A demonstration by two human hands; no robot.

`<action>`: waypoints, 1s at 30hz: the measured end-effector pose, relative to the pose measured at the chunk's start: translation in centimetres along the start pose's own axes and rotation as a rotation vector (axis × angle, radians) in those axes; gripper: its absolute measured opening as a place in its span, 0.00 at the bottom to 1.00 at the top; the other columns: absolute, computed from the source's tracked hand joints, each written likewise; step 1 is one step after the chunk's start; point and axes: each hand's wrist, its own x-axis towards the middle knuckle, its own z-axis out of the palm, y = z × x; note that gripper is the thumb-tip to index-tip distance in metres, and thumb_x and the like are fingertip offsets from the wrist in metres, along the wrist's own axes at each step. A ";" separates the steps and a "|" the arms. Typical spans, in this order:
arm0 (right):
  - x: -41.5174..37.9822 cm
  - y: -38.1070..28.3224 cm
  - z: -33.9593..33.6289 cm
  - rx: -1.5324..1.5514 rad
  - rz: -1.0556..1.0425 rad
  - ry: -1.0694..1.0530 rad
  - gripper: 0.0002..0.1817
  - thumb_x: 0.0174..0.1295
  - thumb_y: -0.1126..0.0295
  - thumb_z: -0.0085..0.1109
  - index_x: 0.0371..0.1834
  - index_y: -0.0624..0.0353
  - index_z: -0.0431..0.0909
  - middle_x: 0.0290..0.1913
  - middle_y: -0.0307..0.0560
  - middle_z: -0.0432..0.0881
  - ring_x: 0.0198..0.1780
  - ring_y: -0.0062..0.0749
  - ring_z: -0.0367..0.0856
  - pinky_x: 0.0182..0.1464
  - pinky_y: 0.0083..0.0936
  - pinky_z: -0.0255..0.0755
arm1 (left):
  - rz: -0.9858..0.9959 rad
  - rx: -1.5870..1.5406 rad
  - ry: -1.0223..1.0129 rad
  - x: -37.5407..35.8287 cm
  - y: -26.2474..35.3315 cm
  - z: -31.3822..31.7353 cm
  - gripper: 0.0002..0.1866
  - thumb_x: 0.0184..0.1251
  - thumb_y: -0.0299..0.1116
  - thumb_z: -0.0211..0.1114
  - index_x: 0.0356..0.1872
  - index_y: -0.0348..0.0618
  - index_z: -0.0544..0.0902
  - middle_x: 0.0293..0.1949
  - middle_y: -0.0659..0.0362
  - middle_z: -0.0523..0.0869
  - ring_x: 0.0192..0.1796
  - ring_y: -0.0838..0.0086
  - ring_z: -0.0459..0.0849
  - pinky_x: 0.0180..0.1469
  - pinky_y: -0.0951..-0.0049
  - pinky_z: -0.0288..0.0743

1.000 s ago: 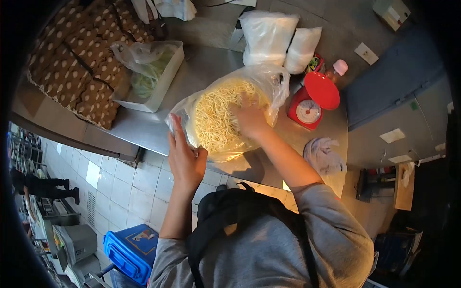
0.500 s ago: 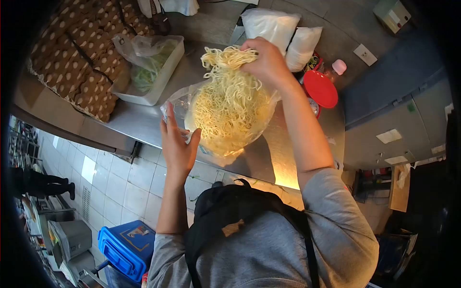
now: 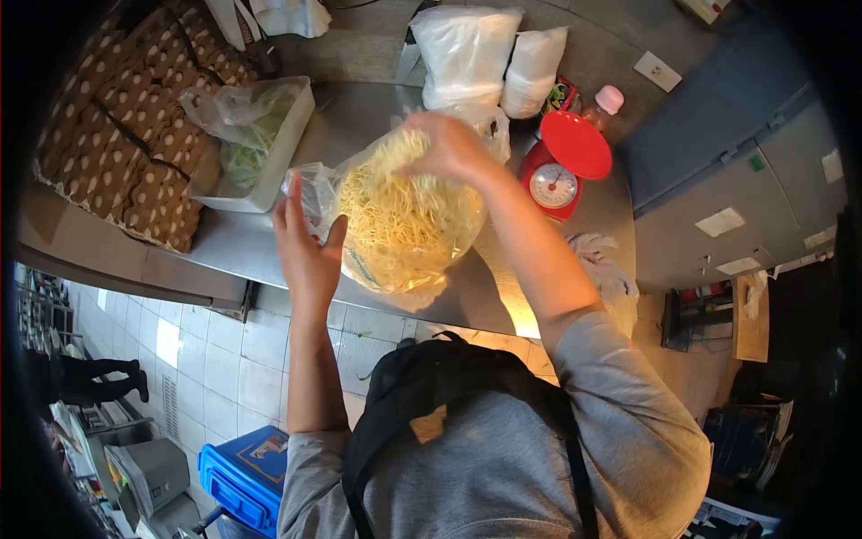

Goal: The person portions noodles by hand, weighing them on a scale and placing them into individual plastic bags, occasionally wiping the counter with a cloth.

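Note:
A clear plastic bag (image 3: pixel 458 241) full of thin yellow noodles (image 3: pixel 395 220) sits on the metal counter, its mouth spread wide. Over the noodles, my right hand (image 3: pixel 444 148) is closed on a bunch of them, slightly blurred. My left hand (image 3: pixel 307 238) is at the bag's left edge with thumb and index finger apart. Its fingers rest against the loose plastic there; whether any of them pinch it is hidden.
A white tub (image 3: pixel 292 144) with bagged greens stands left, beside a brown dotted cloth (image 3: pixel 108 135). Behind are stuffed white bags (image 3: pixel 462 54). On the right are a red scale (image 3: pixel 575 148) and a crumpled cloth (image 3: pixel 600 260). A blue lidded bin (image 3: pixel 242 476) is on the floor.
My right hand has come down and left with the noodles, closer to the pile, and fewer strands hang below it. The view has shifted, so the scale's dial now shows.

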 end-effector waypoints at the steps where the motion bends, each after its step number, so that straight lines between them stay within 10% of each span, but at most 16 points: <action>1: 0.4 -1.2 -2.0 0.065 -0.046 0.037 0.28 0.41 0.66 0.74 0.50 0.53 0.76 0.54 0.52 0.78 0.58 0.41 0.74 0.58 0.30 0.67 | -0.020 -0.004 0.004 0.1 0.2 0.0 0.39 0.52 0.27 0.68 0.68 0.51 0.61 0.57 0.48 0.69 0.49 0.62 0.75 0.42 0.70 0.72; 8: 1.4 -1.1 -2.7 0.214 -0.262 0.114 0.23 0.41 0.67 0.73 0.43 0.51 0.77 0.46 0.50 0.81 0.51 0.47 0.77 0.53 0.35 0.70 | 0.007 0.031 0.137 0.4 -0.1 0.3 0.31 0.53 0.25 0.67 0.61 0.47 0.69 0.59 0.51 0.68 0.51 0.66 0.73 0.49 0.68 0.69; 13: -2.3 2.7 6.5 -0.174 0.053 -0.335 0.34 0.40 0.75 0.67 0.58 0.46 0.74 0.57 0.52 0.75 0.60 0.47 0.72 0.61 0.34 0.66 | 0.137 0.185 0.220 -0.1 0.5 -0.5 0.24 0.49 0.25 0.68 0.50 0.41 0.72 0.62 0.46 0.65 0.60 0.52 0.68 0.59 0.59 0.63; 23: 2.0 -3.9 -7.1 0.191 -0.298 0.268 0.15 0.40 0.71 0.65 0.36 0.52 0.79 0.33 0.51 0.82 0.36 0.45 0.81 0.39 0.34 0.73 | 0.268 -0.169 0.254 -1.6 4.7 0.3 0.18 0.52 0.22 0.67 0.45 0.41 0.73 0.57 0.53 0.74 0.51 0.70 0.73 0.49 0.73 0.64; 30: 0.2 2.4 2.9 -0.067 -0.053 -0.109 0.22 0.40 0.68 0.68 0.43 0.46 0.80 0.46 0.53 0.79 0.50 0.46 0.77 0.50 0.35 0.72 | 0.268 -0.310 0.176 -2.2 4.6 0.8 0.19 0.54 0.22 0.67 0.47 0.39 0.72 0.54 0.54 0.76 0.48 0.72 0.74 0.49 0.74 0.66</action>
